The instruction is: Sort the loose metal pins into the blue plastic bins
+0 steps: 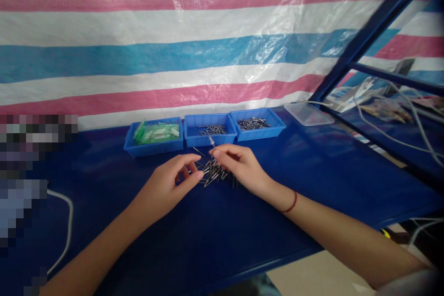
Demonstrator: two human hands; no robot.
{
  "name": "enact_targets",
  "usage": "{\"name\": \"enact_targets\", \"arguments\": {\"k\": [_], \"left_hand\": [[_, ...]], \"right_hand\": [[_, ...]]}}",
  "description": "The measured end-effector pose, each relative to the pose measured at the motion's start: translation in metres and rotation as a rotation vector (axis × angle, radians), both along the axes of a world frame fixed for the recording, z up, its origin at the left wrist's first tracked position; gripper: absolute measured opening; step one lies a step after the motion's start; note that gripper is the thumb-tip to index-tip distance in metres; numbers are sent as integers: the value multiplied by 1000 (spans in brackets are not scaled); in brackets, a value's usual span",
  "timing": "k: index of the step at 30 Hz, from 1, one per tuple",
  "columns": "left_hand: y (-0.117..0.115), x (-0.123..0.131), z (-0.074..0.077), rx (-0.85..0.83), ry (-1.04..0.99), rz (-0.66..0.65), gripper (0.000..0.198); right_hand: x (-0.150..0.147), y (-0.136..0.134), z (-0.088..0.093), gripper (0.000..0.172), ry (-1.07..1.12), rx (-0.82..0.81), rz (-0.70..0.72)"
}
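Note:
My right hand (239, 164) is closed in a pinch on a slim metal pin (212, 140), whose pale upper end sticks up past the fingertips. Beneath it, a loose pile of thin metal pins (215, 173) lies on the blue tabletop, partly covered by both hands. My left hand (176, 173) hovers at the left of the pile, thumb and fingers curved and apart, with nothing visible between them. One single pin (199, 151) lies behind the pile.
Along the back stand three blue bins: the left bin (152, 149) with green and white packets, the middle bin (211, 140) and the right bin (263, 134) with metal pins. A clear plastic lid (308, 114) lies right of them. A white cable (71, 222) runs at left; a blue frame (367, 32) rises at right.

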State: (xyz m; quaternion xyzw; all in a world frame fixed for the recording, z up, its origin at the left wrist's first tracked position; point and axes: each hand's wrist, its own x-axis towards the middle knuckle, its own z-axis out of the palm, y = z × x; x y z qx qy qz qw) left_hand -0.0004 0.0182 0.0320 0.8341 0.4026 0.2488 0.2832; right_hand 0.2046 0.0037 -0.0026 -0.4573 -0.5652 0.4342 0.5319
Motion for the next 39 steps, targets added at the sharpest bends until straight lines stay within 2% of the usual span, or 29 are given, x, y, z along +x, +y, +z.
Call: {"name": "enact_targets", "arguments": {"k": [4,8,13,18,21,24,28,31,35,39], "left_hand": [[16,-18,10,145,206,-70,28],[34,-39,7,175,333,-128,28],[49,-50,-7,93,432,-247,28],[55,-51,-10,93,427,-310,21],[52,-45,-10,75,382,-274,20],[42,-31,-12,43,237,-174,18],[20,-9,-15,-59,33,-64,19],[8,1,-16,-165,-59,-63,20],[4,3,-18,-219,-92,-76,20],[5,2,-20,-181,-82,-65,19]], "right_hand": [[22,20,-1,30,350,-92,-271],[34,29,-2,36,431,-141,-351],[22,19,-3,36,404,-183,-201],[11,10,-2,37,245,-134,-118],[7,5,-3,33,44,-66,-74],[0,-2,-5,18,-78,6,6],[-12,-12,-9,16,-74,52,55],[-16,-16,-7,14,-57,100,48],[-15,-18,-4,13,-47,134,37],[-14,-18,-3,12,-50,136,40]]}}
